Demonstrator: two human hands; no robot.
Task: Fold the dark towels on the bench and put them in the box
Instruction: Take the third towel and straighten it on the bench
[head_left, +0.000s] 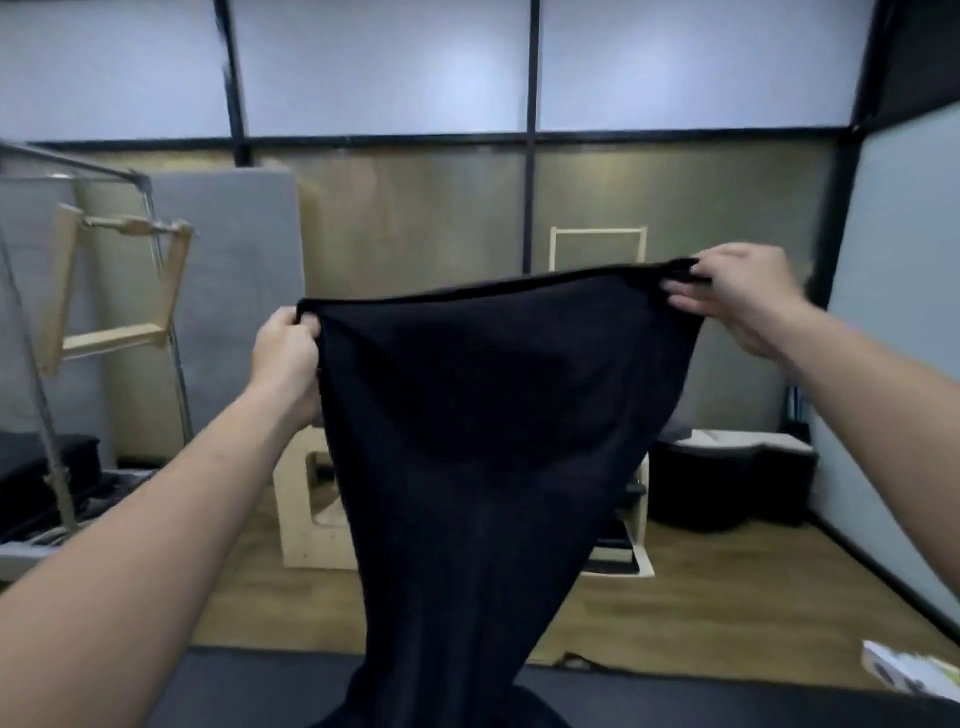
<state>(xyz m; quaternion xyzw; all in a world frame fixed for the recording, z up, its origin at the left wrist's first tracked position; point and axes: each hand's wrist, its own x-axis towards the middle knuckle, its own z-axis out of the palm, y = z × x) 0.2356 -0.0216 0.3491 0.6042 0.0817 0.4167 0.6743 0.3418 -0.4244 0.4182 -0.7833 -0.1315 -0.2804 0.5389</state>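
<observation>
We hold the dark towel (493, 415) up in front of us by its 2 top corners: the left hand (285, 345) has its fingers curled tight round the left corner, and the right hand (743, 299) pinches the right corner between thumb and fingers, a little higher than the left. The top hem runs nearly straight between them, but the sides draw inward on the way down, so the lower part hangs bunched and its end trails onto the dark worktop (234, 686) just below us. To do this step well, we judge we should level the 2 corners, give the cloth a short shake so the lower edge opens out, then bring corner to corner and lay the fold flat on the worktop, keeping both grips firm until the hems match. There is free air ahead over the wooden floor (727, 597); the metal frame (67, 162) stands off to our left and a white-and-green carton (909, 670) shows at the lower right, both apart from the towel. Which container is the box we cannot tell from here
</observation>
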